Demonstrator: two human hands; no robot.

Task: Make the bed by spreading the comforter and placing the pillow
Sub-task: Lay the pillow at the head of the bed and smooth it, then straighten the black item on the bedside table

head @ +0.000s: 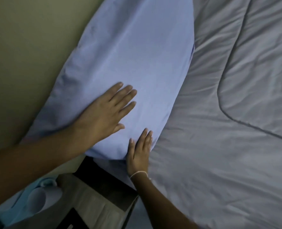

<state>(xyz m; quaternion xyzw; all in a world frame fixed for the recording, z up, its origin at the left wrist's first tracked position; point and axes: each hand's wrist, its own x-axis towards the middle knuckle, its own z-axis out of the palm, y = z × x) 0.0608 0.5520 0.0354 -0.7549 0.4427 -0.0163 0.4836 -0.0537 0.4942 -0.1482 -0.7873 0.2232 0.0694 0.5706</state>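
Note:
A light blue pillow [130, 52] lies at the head of the bed, against the wall, running from the top centre down to the lower left. My left hand [104, 111] lies flat on its near end with fingers straight and spread. My right hand [139, 153] rests against the pillow's near corner, fingers straight and pointing up along its edge; a thin band circles that wrist. A grey quilted comforter [227, 113] is spread over the bed to the right of the pillow, with a curved stitched seam and soft wrinkles.
A greenish wall [26, 55] borders the pillow on the left. A wooden bedside table [94, 200] stands below the pillow at the bottom, with a light blue object [38, 200] beside it at the lower left.

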